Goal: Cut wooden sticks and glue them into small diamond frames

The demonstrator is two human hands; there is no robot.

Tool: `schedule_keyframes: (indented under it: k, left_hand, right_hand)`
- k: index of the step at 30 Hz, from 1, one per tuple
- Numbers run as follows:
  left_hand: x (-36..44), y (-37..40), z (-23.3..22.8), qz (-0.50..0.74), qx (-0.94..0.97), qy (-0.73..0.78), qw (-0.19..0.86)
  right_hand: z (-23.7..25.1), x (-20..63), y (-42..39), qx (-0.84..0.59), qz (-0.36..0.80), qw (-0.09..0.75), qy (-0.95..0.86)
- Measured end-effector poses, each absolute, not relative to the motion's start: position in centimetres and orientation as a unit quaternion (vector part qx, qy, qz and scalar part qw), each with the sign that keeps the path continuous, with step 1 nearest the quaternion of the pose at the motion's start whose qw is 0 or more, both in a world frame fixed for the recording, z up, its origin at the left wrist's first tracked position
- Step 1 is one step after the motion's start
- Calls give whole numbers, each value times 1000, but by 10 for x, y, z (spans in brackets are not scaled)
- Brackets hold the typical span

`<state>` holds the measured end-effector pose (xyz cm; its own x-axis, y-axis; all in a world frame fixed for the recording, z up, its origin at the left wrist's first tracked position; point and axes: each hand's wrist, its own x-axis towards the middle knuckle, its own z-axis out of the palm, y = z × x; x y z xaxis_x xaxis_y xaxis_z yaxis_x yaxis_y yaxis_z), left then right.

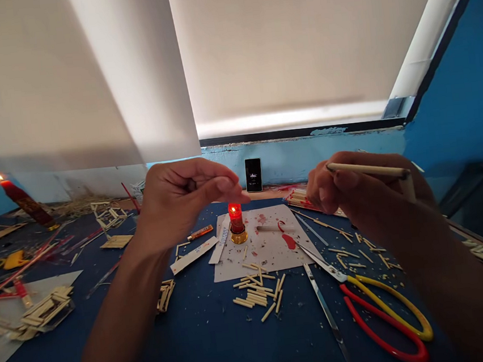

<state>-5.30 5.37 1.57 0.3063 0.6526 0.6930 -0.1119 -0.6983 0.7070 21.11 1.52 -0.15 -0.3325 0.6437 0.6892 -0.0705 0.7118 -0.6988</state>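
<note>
My left hand (187,195) is raised behind the lit red candle (236,218), as seen from above, with thumb and fingertips pinched together. Whatever may be between those fingertips is too small to make out. On the right, my right hand (353,184) pinches a thin wooden stick (368,169) with a dark tip. A short piece hangs at an angle from the stick's far end. Beneath the hands, the candle stands in a gold base on a stained white sheet (270,261). Several short cut sticks (256,296) lie in front of the sheet.
Red-and-yellow-handled scissors (363,294) and a craft knife (324,304) lie at the right. A second lit candle (28,204) stands tilted at left. Small stick frames (47,313) sit on the blue table. A phone (253,175) leans at the back wall.
</note>
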Motion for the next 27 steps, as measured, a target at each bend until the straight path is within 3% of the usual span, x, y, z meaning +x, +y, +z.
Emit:
schedule_keyframes:
  k: [18, 27]
  left_hand:
    - [-57, 62, 16, 570, 739, 238, 268]
    - [-60, 65, 15, 549, 734, 210, 340]
  right_hand:
    - [-2, 213, 19, -164, 338, 533, -758]
    - [-1, 214, 18, -173, 339, 526, -761]
